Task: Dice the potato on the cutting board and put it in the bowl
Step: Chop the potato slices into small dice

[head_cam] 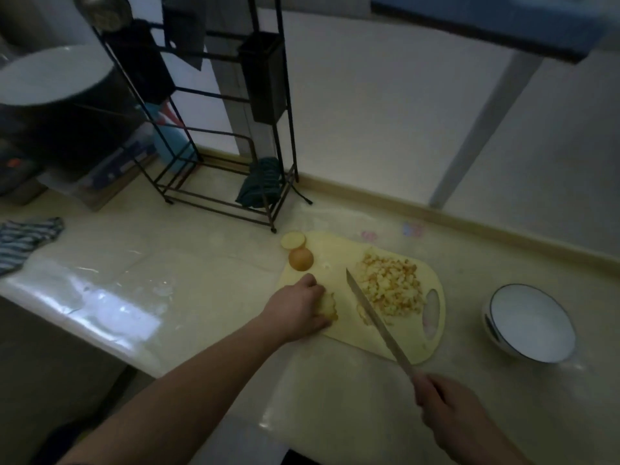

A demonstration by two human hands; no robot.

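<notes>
A pale yellow cutting board [339, 251] lies on the counter. My left hand [300, 308] holds a stack of potato pieces [329, 307] on the board's near left part. My right hand [451, 412] grips the handle of a long knife [372, 313], whose blade slants across the board between the held pieces and a heap of diced potato [391, 285]. Two potato end pieces [297, 250] sit at the board's far left corner, one cut face up, one skin up. A white bowl [530, 322] with a dark rim stands right of the board with nothing inside.
A black wire rack [221, 135] with a dark cloth stands behind the board against the wall. A striped cloth [23, 239] lies at the far left. A large dark pot with a white lid [50, 78] sits at the upper left. The counter edge runs below my left forearm.
</notes>
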